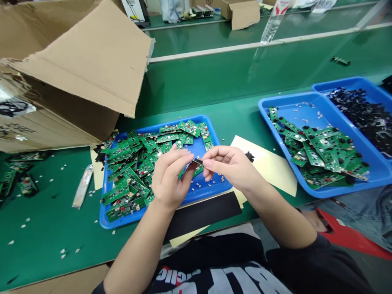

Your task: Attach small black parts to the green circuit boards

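Observation:
Over the front of a blue tray (104, 216) full of green circuit boards (134, 163), my two hands meet. My left hand (170, 177) is closed on a small circuit board (185, 168), seen nearly edge-on and partly hidden by the fingers. Thumb and fingers of my right hand (231, 165) pinch a small black piece (198, 161) against the board's near end; its exact kind cannot be made out. Below the hands lies a black sheet (208, 212) over pale yellow paper. Beside my right hand, a yellow sheet (266, 167) carries a black flower-shaped piece (250, 156).
A second blue tray (263, 106) on the right holds boards with black round parts; behind it, another tray (318, 86) holds dark pieces. An open cardboard box (101, 53) stands at left, near loose boards (27, 183). A water bottle (274, 24) stands at the back.

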Demonstrator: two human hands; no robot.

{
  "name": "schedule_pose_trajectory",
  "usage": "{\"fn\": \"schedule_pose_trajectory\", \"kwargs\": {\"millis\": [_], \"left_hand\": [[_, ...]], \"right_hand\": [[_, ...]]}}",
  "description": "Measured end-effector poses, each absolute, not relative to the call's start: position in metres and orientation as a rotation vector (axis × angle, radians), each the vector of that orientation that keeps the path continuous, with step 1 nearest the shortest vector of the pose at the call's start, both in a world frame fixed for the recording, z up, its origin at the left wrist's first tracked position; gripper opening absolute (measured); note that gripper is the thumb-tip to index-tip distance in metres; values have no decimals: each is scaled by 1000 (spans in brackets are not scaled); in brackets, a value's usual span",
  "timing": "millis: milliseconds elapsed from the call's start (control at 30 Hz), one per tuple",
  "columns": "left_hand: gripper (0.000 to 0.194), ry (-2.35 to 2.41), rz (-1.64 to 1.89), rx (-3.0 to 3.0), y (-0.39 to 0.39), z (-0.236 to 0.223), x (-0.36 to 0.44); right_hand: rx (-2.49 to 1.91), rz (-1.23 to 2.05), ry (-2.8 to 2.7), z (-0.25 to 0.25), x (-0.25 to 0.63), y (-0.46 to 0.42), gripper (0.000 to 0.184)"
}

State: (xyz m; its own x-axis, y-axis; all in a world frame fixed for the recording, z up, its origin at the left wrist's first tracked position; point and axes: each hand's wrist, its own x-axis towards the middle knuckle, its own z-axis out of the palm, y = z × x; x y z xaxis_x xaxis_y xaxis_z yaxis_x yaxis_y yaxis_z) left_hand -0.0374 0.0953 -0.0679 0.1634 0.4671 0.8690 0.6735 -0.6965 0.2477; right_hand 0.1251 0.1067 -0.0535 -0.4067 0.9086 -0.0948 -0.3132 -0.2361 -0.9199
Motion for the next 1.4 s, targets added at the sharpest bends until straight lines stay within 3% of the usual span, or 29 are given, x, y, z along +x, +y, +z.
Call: {"fn": "schedule_pose_trajectory", "kwargs": {"millis": [233, 400, 667, 867, 1100, 1300, 1400], "left_hand": [[33, -1048, -1543, -2321, 95, -67, -41], [38, -994, -1629, -2393, 94, -67, -42], [37, -1218, -2443, -2544, 92, -66, -35], [33, -1509, -2840, -2448, 87, -62, -26], [32, -1777, -2660, -2520, 85, -64, -27], [28, -1846, -2223, -2617, 84, -64, -28], [26, -1978, -2202, -2550, 84, -67, -28]], "right_hand": [[-852, 1852, -1150, -51, 128, 109, 16], [-840, 1900, -1153, -50, 129, 111, 24], [-625, 1851, -1190, -55, 128, 110, 19], [-733, 1433, -1349, -61, 124, 102, 7], [-829, 658, -1644, -62, 121, 101, 6], [-894, 371, -1743, -66, 120, 104, 6], [-888, 271, -1747, -70, 121, 106, 13]]}}
